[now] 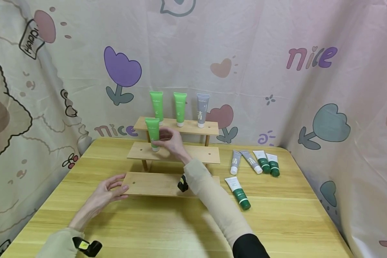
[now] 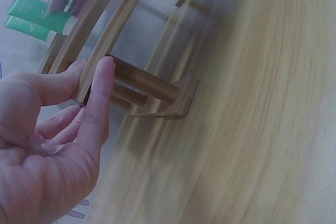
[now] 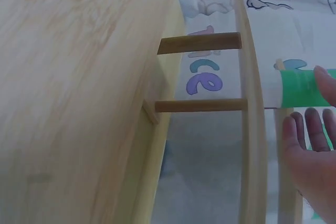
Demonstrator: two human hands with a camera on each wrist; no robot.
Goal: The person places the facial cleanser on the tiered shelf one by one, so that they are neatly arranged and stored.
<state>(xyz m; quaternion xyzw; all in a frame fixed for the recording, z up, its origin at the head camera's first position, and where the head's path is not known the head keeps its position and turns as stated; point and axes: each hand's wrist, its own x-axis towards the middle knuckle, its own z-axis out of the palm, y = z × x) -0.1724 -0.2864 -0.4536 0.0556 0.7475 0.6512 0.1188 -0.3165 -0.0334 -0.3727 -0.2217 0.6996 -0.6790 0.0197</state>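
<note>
A tiered wooden display stand (image 1: pixel 172 184) holds several upright tubes. At the left of its middle step, my right hand (image 1: pixel 171 141) holds a green squeeze tube (image 1: pixel 153 129) low down, thumb across its front. The tube's white cap (image 3: pixel 272 88) is at the step's surface. My left hand (image 1: pixel 108 190) grips the left end of the lowest step; in the left wrist view, thumb and fingers (image 2: pixel 97 106) pinch the board's edge. On the top step stand a left green tube (image 1: pixel 157 107), another green tube (image 1: pixel 180 107) and a grey tube (image 1: pixel 202 109), caps down.
Right of the stand, two grey tubes (image 1: pixel 251 161) and two white-and-green tubes (image 1: pixel 262 161) lie on the wooden table (image 1: pixel 287 215). Closer to me lies another white-and-green tube (image 1: pixel 238 193). A printed curtain (image 1: pixel 254 43) hangs behind and at both sides.
</note>
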